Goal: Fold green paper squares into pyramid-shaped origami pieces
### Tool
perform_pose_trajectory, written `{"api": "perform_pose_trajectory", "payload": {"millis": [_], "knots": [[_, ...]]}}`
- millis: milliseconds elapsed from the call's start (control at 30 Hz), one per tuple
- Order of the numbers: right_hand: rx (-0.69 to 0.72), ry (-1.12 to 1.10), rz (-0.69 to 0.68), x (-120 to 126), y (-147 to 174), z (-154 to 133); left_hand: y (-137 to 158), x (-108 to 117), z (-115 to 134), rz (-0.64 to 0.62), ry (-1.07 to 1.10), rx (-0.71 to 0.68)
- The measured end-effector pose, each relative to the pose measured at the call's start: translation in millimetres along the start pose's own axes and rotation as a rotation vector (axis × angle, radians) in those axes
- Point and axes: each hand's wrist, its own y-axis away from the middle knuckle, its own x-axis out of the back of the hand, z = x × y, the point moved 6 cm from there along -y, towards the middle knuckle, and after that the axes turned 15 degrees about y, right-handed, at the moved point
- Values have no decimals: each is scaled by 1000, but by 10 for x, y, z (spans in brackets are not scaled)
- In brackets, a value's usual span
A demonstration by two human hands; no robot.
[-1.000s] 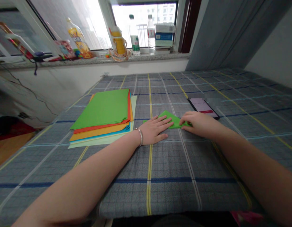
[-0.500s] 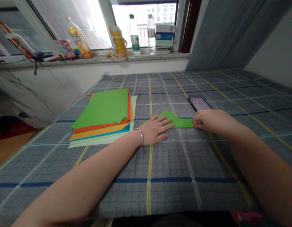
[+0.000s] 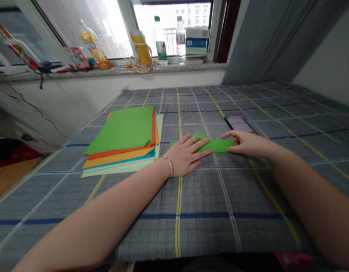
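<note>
A folded green sheet of paper (image 3: 219,146) lies on the checked cloth, a low point rising at its back edge and a flat strip running out to the right. My left hand (image 3: 186,155), with a silver bangle at the wrist, rests flat across its left part, fingers spread, hiding much of the fold. At the strip's right end is my right hand (image 3: 243,143). Its thumb and forefinger are apart, one at the near edge and one at the far edge of the strip; the other fingers are partly hidden.
To the left lies a stack of coloured paper (image 3: 123,128), green on top. Behind my right hand is a phone (image 3: 240,124). Bottles (image 3: 161,49), a yellow cup (image 3: 142,51) and boxes (image 3: 196,43) stand on the windowsill. The checked cloth (image 3: 202,196) covers the table.
My right hand's closed fingers have opened out, with the forefinger now reaching further left along the strip's far edge. My left hand has slid slightly over the folded paper.
</note>
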Motion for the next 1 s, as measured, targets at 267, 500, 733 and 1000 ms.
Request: {"api": "perform_pose_trajectory", "payload": {"millis": [267, 500, 733, 1000], "knots": [[73, 228, 29, -7, 9, 18, -5, -17, 5, -49, -23, 5], [89, 276, 2, -11, 33, 63, -1, -30, -10, -50, 1, 31], [22, 68, 284, 147, -2, -105, -5, -47, -67, -37, 45, 65], [237, 151, 309, -101, -126, -511, -17, -125, -168, -65, 106, 113]]}}
